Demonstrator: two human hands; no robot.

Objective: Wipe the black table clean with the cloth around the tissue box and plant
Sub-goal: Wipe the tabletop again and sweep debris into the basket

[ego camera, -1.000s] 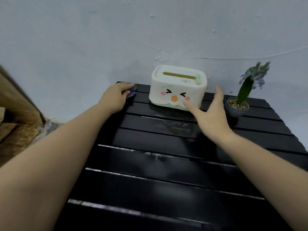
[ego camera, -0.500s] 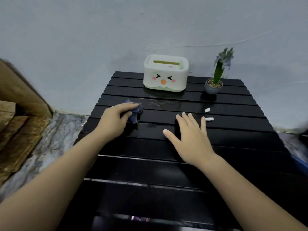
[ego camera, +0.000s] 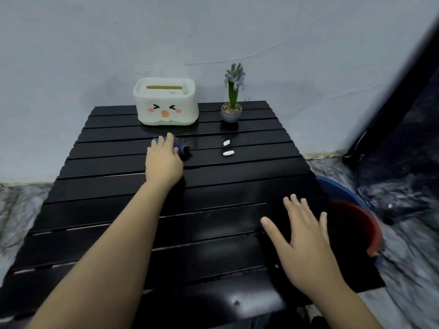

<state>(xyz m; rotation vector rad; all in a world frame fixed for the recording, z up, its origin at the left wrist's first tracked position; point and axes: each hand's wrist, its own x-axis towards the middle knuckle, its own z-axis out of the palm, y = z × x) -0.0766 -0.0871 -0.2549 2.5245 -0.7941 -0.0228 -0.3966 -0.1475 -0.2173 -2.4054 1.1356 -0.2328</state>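
Left hand (ego camera: 164,162) presses flat on the dark blue cloth (ego camera: 181,148), fingers spread over it, cloth bunched under the fingertips and sticking out on the right side; right hand (ego camera: 301,238) is empty, palm down, fingers splayed, resting on or just above the near right part of the black table (ego camera: 114,205), can't tell which. Change since a second ago: left hand with cloth was at the far left corner beside the tissue box (ego camera: 165,102), half a second ago it was on the left-middle slats, now it sits mid-table just in front of the box. Right hand has pulled back from the box toward the near right edge. So the wipe has swept across in front of the box and seems to be heading right; a wet-looking sheen shows on the slat by the cloth. Two white scraps (ego camera: 227,148) lie right of the cloth, near but not touching, in front of the plant (ego camera: 232,98). Judgement: scraps and the area around the plant pot are still unwiped, near slats too. Box and plant stand upright at the back edge, apart from each other. Red bucket (ego camera: 365,229) on the floor, right.
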